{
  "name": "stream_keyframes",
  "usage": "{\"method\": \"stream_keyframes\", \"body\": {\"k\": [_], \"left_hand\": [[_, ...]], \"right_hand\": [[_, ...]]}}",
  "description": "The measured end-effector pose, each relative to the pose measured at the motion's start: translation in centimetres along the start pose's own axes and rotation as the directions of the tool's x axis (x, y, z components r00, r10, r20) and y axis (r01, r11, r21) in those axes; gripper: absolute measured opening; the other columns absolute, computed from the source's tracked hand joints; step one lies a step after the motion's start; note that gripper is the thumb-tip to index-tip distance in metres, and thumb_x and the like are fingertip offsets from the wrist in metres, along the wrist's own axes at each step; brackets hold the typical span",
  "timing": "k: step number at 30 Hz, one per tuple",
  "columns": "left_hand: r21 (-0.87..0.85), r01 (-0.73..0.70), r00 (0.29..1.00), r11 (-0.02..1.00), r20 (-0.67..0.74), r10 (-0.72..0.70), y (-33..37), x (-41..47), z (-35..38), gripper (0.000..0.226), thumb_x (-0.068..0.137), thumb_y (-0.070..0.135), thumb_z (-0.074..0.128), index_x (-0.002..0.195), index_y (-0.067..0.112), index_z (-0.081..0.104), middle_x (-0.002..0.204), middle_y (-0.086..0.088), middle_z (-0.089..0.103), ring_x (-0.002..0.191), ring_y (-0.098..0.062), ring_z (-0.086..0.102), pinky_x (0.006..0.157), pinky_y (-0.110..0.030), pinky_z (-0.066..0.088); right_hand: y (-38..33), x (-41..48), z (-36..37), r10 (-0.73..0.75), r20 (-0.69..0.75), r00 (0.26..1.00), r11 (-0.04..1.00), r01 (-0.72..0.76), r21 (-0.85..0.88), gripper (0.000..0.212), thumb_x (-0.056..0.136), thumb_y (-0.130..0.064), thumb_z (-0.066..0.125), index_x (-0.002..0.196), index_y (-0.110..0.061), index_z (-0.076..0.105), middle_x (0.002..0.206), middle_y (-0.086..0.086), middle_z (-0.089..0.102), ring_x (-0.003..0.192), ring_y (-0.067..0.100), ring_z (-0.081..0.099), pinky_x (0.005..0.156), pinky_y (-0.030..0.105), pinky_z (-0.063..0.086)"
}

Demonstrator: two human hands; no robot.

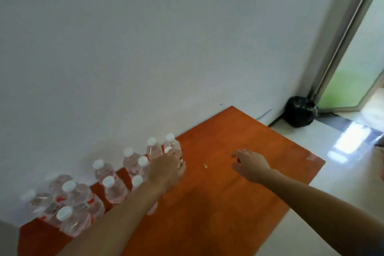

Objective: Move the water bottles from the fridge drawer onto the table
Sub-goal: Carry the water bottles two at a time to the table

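Several clear water bottles (pixel 113 190) with white caps and red labels stand in rows along the wall side of the orange table (pixel 218 193). My left hand (pixel 167 167) grips one upright bottle (pixel 168 149) at the right end of the rows; only its white cap shows above my fingers. My right hand (pixel 250 165) hovers over the bare middle of the table, fingers loosely spread, holding nothing. The fridge drawer is out of view.
A white wall (pixel 145 48) runs behind the table. A black rubbish bag (pixel 300 113) sits on the floor in the corner by a glass door (pixel 353 72). Pale tiled floor (pixel 332 203) lies right of the table. A small yellow speck (pixel 205 165) lies on the tabletop.
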State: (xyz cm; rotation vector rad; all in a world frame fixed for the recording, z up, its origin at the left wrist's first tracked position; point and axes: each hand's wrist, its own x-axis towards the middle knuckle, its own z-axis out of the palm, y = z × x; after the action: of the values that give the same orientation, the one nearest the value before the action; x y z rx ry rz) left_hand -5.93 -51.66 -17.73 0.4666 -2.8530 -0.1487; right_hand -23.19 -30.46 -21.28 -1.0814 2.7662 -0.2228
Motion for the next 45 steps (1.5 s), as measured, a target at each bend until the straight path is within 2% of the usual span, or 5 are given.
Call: {"method": "stream_keyframes", "body": {"k": [7,11,15,27,45], "left_hand": [[0.017,-0.307,0.946,0.952,0.118,0.303,16.5,4.0,1.9,0.026,0.093,0.040,0.043,0.104,0.020,0.056,0.099,0.001,0.060,0.087,-0.021,0.062,0.073,-0.035,0.052],[-0.065,-0.401,0.903,0.914,0.142,0.406,28.3,4.8,4.2,0.020,0.093,0.040,0.047,0.094,0.023,0.057,0.088,0.005,0.060,0.073,-0.012,0.057,0.065,-0.027,0.048],[-0.151,-0.470,0.846,0.869,0.202,0.493,40.6,4.2,7.1,0.017,0.090,0.039,0.051,0.085,0.023,0.055,0.081,0.005,0.058,0.071,-0.014,0.059,0.069,-0.035,0.055],[-0.235,-0.812,0.492,0.534,0.218,0.843,72.3,4.0,13.5,0.029,0.094,0.040,0.044,0.110,0.020,0.056,0.105,0.002,0.063,0.094,-0.022,0.060,0.073,-0.032,0.042],[-0.328,-0.937,0.080,0.122,0.138,0.987,112.1,13.6,20.2,0.022,0.089,0.036,0.047,0.095,0.017,0.057,0.096,-0.001,0.063,0.088,-0.025,0.062,0.073,-0.038,0.051]], "right_hand": [[13.6,-11.0,-3.3,0.270,-0.144,0.952,0.963,-0.264,0.063,0.032,0.093,-0.043,0.053,0.120,-0.026,0.059,0.109,-0.006,0.063,0.086,0.009,0.060,0.073,0.022,0.053],[22.7,-18.9,-5.0,0.374,-0.156,0.914,0.928,-0.368,0.062,0.034,0.094,-0.044,0.051,0.123,-0.028,0.057,0.114,-0.006,0.063,0.096,0.014,0.061,0.080,0.028,0.049],[32.1,-27.6,-6.1,0.517,-0.163,0.841,0.856,-0.507,0.098,0.035,0.092,-0.045,0.050,0.123,-0.029,0.056,0.115,-0.007,0.063,0.104,0.019,0.059,0.081,0.031,0.045],[51.8,-49.2,-5.5,0.878,-0.157,0.452,0.479,-0.833,0.277,0.037,0.090,-0.045,0.053,0.122,-0.027,0.060,0.104,-0.006,0.066,0.091,0.013,0.060,0.076,0.030,0.048],[80.6,-57.8,-12.6,0.981,-0.179,0.074,0.137,-0.919,0.369,0.035,0.091,-0.043,0.051,0.121,-0.026,0.058,0.109,-0.004,0.063,0.097,0.017,0.060,0.078,0.030,0.044]]}}
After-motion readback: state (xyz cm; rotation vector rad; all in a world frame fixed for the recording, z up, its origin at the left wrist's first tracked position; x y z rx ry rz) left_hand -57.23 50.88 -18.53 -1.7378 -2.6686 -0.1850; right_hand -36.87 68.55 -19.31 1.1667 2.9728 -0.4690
